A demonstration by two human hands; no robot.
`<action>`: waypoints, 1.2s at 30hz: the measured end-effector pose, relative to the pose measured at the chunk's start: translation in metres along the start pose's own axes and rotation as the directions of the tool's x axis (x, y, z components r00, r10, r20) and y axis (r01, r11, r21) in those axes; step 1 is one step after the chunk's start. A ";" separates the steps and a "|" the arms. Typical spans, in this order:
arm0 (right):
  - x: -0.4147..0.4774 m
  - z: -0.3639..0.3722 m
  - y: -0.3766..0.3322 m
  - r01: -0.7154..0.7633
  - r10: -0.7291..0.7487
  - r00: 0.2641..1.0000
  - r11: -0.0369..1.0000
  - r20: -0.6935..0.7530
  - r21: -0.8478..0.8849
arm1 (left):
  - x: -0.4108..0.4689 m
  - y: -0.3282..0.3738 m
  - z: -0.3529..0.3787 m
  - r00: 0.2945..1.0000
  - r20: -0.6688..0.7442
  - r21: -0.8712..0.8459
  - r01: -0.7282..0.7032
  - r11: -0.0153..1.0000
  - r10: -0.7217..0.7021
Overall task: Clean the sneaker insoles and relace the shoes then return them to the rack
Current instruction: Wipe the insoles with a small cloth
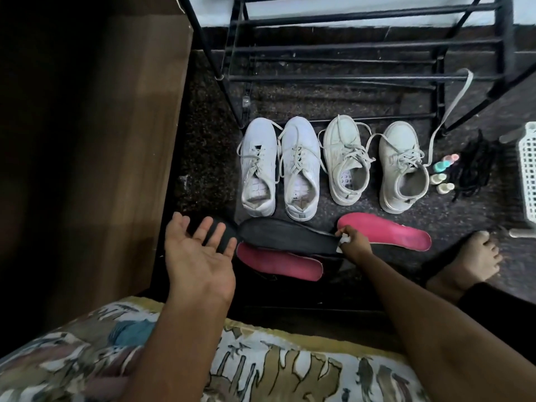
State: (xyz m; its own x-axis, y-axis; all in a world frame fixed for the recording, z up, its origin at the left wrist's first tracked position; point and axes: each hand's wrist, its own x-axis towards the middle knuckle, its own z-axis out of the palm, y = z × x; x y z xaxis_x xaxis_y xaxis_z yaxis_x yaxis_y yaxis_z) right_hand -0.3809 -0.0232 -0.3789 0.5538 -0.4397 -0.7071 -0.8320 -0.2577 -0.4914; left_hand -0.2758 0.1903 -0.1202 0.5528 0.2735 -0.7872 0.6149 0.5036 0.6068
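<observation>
On my feed the right hand (pixel 352 242) is clenched, pinching a small white scrap (pixel 343 240) against the 3 o'clock end of the black insole (pixel 290 237). The left hand (pixel 200 253) is released, palm up with fingers spread, at that insole's 9 o'clock end. One pink insole (pixel 278 264) lies partly under the black one at 6 o'clock. The other pink insole (pixel 388 232) sits at 3 o'clock, just beyond the right hand. At 12 o'clock four white sneakers (pixel 301 140) stand in a row before the black rack (pixel 333 47). Black laces (pixel 472 166) lie at the row's 3 o'clock end.
</observation>
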 end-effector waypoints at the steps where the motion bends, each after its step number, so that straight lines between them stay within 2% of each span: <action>1: 0.001 0.002 0.001 0.003 -0.003 1.000 1.000 0.004 0.011 | 0.000 -0.001 0.001 1.000 0.007 0.002 0.001 1.000 -0.001; 4: -0.002 0.009 0.005 0.002 -0.002 1.000 0.998 -0.012 0.064 | 0.001 -0.004 0.001 1.000 0.016 0.009 0.006 1.000 -0.006; 6: -0.008 0.011 0.009 0.007 0.000 0.997 0.995 -0.079 0.095 | 0.001 -0.006 0.002 1.000 0.024 0.016 0.012 1.000 -0.012; 9: -0.015 0.008 0.013 -0.016 0.014 0.970 1.000 -0.244 -0.005 | 0.000 -0.007 0.002 0.999 0.035 0.029 0.026 0.999 -0.027; 12: -0.014 0.000 0.023 -0.097 0.056 0.954 0.987 -0.295 -0.126 | -0.001 -0.009 0.002 0.998 0.041 0.039 0.035 0.999 -0.036; 16: -0.007 -0.013 0.036 -0.098 0.022 0.980 0.919 -0.199 -0.382 | 0.000 -0.013 0.001 0.997 0.063 0.061 0.047 0.997 -0.051; 19: 0.004 -0.017 0.036 -0.009 -0.069 0.993 0.769 -0.097 -0.639 | 0.002 -0.015 0.001 0.995 0.075 0.079 0.055 0.995 -0.061; 23: 0.021 -0.017 0.028 0.082 -0.150 0.989 0.564 -0.004 -0.822 | 0.003 -0.016 0.003 0.997 0.058 0.085 0.054 0.995 -0.059; 27: 0.034 -0.024 0.019 0.218 -0.186 0.970 0.361 0.159 -0.907 | 0.002 -0.019 0.006 0.996 0.061 0.090 0.059 0.994 -0.065; 29: 0.037 -0.026 0.019 0.268 -0.193 0.957 0.295 0.218 -0.917 | 0.002 -0.020 0.007 0.996 0.063 0.092 0.060 0.994 -0.066; 36: 0.042 -0.025 0.023 0.230 -0.168 0.967 0.243 0.193 -0.942 | 0.001 -0.022 0.003 0.997 0.062 0.089 0.049 0.995 -0.055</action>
State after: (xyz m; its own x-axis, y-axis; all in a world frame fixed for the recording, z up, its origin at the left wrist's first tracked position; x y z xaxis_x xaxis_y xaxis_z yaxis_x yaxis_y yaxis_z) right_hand -0.3777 -0.0696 -0.4073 0.6819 -0.2160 -0.6988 -0.1069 -0.9746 0.1970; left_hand -0.2870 0.1769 -0.1335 0.5521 0.1945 -0.8108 0.6888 0.4416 0.5749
